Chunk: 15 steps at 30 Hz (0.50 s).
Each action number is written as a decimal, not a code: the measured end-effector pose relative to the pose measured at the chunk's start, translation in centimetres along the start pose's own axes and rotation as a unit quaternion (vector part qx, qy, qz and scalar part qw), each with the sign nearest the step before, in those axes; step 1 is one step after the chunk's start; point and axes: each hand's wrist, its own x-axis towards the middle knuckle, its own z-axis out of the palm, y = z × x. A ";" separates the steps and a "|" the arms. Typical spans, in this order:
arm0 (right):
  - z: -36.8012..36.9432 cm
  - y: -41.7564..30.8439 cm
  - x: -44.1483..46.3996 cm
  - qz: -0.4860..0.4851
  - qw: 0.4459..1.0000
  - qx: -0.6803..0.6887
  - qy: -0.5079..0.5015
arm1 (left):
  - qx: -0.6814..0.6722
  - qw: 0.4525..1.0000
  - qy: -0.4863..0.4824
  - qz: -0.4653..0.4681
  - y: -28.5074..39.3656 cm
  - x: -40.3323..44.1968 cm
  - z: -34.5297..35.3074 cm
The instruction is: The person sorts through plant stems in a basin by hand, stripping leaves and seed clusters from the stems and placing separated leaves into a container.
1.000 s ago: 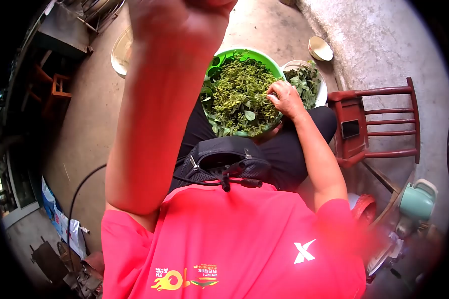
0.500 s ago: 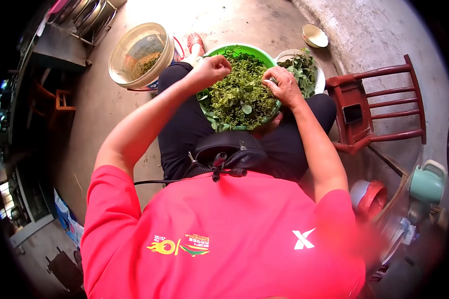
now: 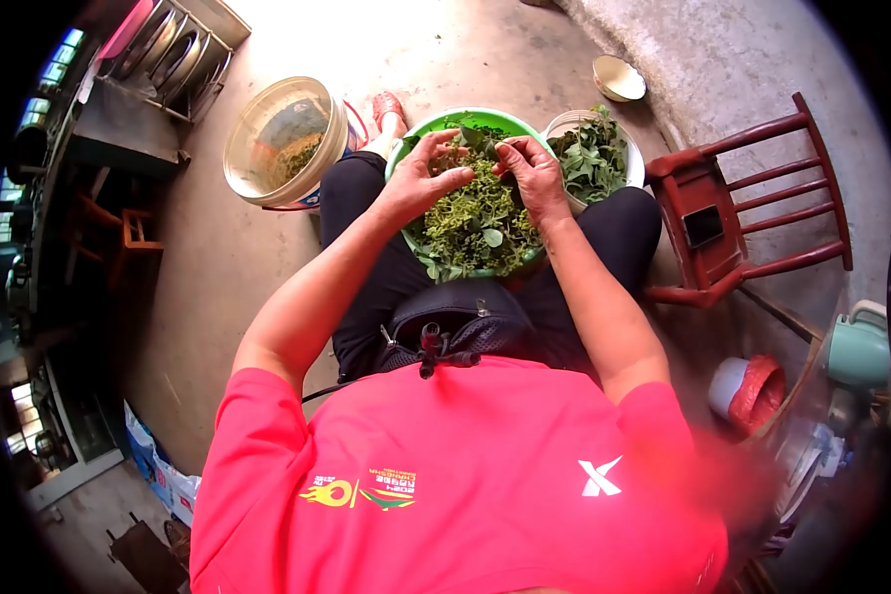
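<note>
A green basin (image 3: 518,123) sits between my knees, heaped with small green clusters (image 3: 475,223) and some leaves. My left hand (image 3: 424,183) hovers over the basin's left side, thumb spread away from the curved fingers. Across from it, my right hand (image 3: 535,183) pinches at a leafy green sprig (image 3: 480,141); its stem is mostly hidden by the fingertips. Right of the basin stands a white bucket (image 3: 631,158) filled with larger green leaves (image 3: 591,153).
A pale bucket (image 3: 243,173) with plant bits inside stands to the left. A wooden chair (image 3: 698,223) is at the right, with a small bowl (image 3: 620,78) on the floor beyond. A dish rack (image 3: 173,54) is at far left.
My left hand has come in lower over the basin and its fingers have spread. My right hand has moved slightly left, with a leafy sprig now at its fingertips. The whole view has shifted.
</note>
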 end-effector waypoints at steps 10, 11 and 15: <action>-1.7 1.1 -1.4 0.189 0.976 0.089 -0.061 | -0.150 0.976 -0.051 -0.151 -0.8 0.1 1.7; -1.6 1.3 -1.4 0.189 0.974 0.116 -0.053 | -0.178 0.972 -0.037 -0.146 -0.5 0.0 1.8; -1.0 1.2 -2.2 0.205 0.959 0.192 0.030 | -0.200 0.964 -0.050 -0.165 -0.6 -0.2 2.1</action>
